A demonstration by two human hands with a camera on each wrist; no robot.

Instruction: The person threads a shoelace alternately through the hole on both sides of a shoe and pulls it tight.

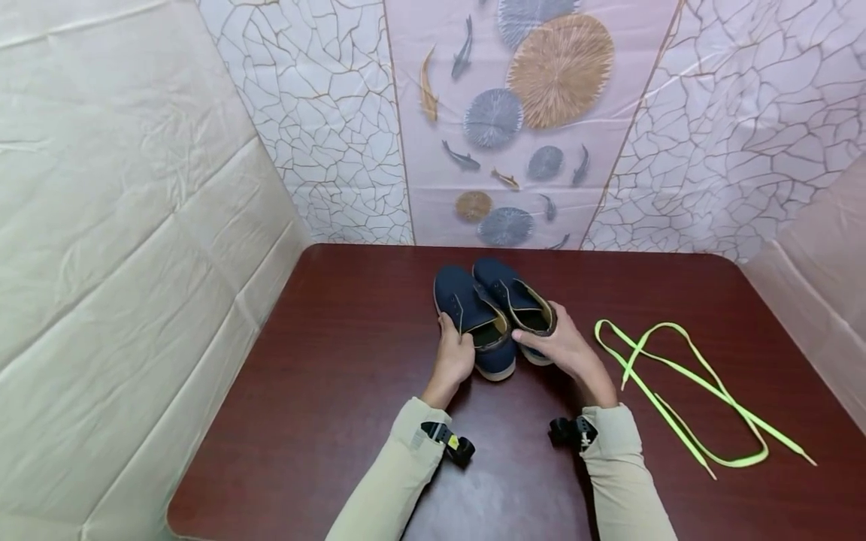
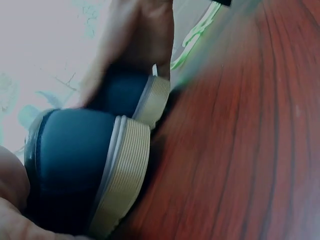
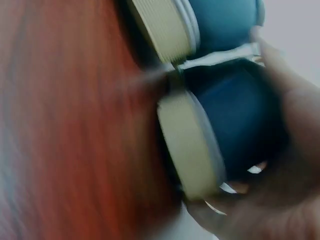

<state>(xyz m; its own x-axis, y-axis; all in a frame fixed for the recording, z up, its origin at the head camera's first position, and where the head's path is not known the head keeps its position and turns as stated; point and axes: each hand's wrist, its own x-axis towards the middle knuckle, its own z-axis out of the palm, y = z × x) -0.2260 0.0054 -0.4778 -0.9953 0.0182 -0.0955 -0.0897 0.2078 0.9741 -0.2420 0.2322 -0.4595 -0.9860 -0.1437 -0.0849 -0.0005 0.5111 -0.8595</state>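
Two navy blue low shoes with pale ribbed soles stand side by side on the table, toes pointing away from me. My left hand point(image 1: 452, 355) grips the left shoe point(image 1: 497, 361) at its outer side and collar, thumb near the opening. The right shoe point(image 1: 497, 279) is held by my right hand point(image 1: 567, 344), its thumb at the collar and its fingers round the outer side. Close up in the left wrist view is the left shoe's heel point(image 2: 75, 155). In the blurred right wrist view, the right shoe's heel point(image 3: 240, 120) lies against my palm side.
A bright yellow-green pair of shoelaces point(image 1: 740, 461) lies loosely looped and crossed on the dark red-brown table point(image 1: 325, 391), to the right of my right hand. Behind the table's far edge hangs a patterned cloth point(image 1: 440, 188). Pale cloth point(image 1: 122, 263) stands along the left side.
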